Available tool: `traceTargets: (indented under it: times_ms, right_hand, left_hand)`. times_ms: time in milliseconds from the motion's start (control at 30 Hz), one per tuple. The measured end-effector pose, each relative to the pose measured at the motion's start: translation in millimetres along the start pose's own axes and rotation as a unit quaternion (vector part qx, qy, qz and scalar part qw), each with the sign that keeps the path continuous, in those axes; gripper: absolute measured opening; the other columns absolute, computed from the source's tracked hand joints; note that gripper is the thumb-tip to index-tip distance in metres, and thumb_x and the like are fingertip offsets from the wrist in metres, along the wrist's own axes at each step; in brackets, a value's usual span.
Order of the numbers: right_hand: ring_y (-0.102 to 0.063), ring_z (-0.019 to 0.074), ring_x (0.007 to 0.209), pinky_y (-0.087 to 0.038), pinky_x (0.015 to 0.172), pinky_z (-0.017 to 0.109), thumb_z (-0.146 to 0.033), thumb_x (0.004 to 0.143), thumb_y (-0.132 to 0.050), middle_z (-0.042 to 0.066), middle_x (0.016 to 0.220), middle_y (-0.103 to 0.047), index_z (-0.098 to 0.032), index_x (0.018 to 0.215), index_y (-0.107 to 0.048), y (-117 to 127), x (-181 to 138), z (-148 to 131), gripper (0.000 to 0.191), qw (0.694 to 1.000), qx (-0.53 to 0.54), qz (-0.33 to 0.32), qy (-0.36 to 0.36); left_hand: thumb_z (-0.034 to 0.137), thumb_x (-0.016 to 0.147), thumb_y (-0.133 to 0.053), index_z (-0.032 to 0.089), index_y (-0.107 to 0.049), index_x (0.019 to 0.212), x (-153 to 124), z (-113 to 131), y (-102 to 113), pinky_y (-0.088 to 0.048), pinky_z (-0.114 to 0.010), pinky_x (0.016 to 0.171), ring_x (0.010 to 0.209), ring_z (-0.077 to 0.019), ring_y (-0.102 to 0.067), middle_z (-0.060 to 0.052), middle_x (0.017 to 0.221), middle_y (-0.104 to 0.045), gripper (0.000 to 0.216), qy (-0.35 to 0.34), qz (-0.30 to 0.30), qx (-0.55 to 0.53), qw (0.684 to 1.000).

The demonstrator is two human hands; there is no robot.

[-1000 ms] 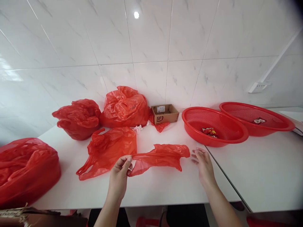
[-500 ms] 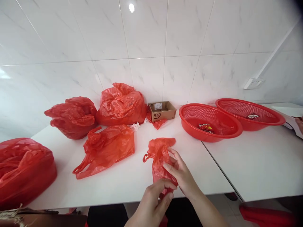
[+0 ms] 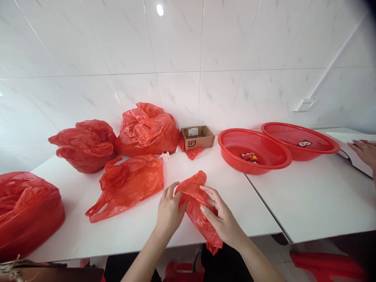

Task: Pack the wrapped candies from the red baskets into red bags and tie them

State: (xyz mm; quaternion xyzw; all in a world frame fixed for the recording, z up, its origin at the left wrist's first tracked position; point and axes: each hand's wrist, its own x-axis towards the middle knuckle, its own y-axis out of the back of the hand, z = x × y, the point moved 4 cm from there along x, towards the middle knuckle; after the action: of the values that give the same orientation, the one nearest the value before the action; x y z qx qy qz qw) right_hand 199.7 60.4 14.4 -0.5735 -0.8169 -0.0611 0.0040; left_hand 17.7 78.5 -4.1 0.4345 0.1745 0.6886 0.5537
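Note:
A small red plastic bag [image 3: 196, 205] is held between both hands above the front of the white table. My left hand [image 3: 169, 209] has its fingers closed on the bag's upper left part near the opening. My right hand [image 3: 221, 216] curls round the bag's right side, thumb across its front. The lower end of the bag hangs crumpled over the table's front edge. Whatever is inside cannot be made out. To the left lies a flat red carrier bag [image 3: 135, 184] with its handles toward the front.
Full red bags [image 3: 149, 131] stand along the wall, with another at the far left. A small cardboard box [image 3: 198, 141] sits at the back. Two red colanders [image 3: 239, 164] hold small packets. At the right edge another person's hand [image 3: 364, 150] rests on white paper.
My left hand has moved from the bag's lower end up to its upper left part. The bag now tilts, its lower end swung right. The other person's hand has come further into view.

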Motion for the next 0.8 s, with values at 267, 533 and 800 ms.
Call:
traceTargets:
  times_ms: [267,533,800]
  right_hand:
    - [-0.043,0.0129,0.055,-0.04,0.057,0.027,-0.044,0.092,-0.051,-0.006,0.066,-0.045,-0.026,0.132,-0.047,87,25,12,0.043,0.982,-0.169,0.087,0.009]
    - [-0.06,0.0226,0.101,-0.047,0.091,0.038,-0.03,0.094,-0.049,0.008,0.105,-0.066,-0.022,0.105,-0.065,57,33,-50,0.02,0.879,-0.369,0.189,0.237]
    - [-0.059,0.0302,0.117,-0.048,0.092,0.039,-0.001,0.071,-0.056,0.009,0.132,-0.061,-0.029,0.134,-0.059,44,47,-24,0.068,0.819,-0.53,-0.217,0.03]
  left_hand:
    - [0.005,0.073,-0.044,0.022,-0.074,0.089,18,-57,48,-0.046,-0.031,0.072,0.083,-0.0227,-0.063,-0.007,0.097,-0.067,0.038,0.099,0.026,-0.028,0.994]
    - [0.007,0.076,-0.045,0.021,-0.066,0.121,9,-3,36,-0.049,-0.028,0.072,0.079,-0.0171,-0.064,-0.005,0.097,-0.071,0.051,0.143,-0.07,-0.185,0.97]
    - [0.021,0.059,-0.079,0.02,-0.075,0.089,-1,-15,59,-0.053,-0.023,0.063,0.066,-0.0116,-0.061,0.0,0.081,-0.069,0.031,0.329,-0.012,-0.656,0.679]
